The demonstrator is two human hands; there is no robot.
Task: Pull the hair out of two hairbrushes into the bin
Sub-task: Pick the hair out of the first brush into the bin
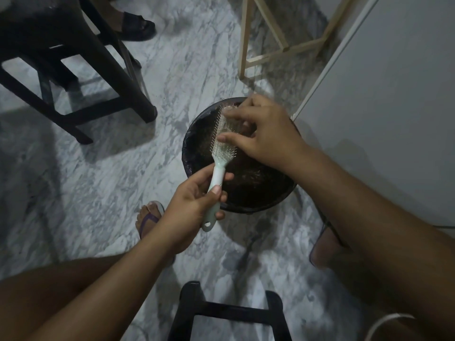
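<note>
1. Left hand (pixel 194 200) grips the pale green plastic hairbrush (pixel 219 172) by its handle.
2. Right hand (pixel 266 134) fingertips touch the bristles; I cannot tell whether they pinch.
3. Brush head hangs over the round black bin (pixel 187 143).
4. Likely stripping hair; next, pinch and lift clear.

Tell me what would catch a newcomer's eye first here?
A pale green hairbrush sits at the centre, its handle gripped by the left hand while the right hand closes over its bristles. Directly below it stands a round black bin on the grey marbled floor.
</note>
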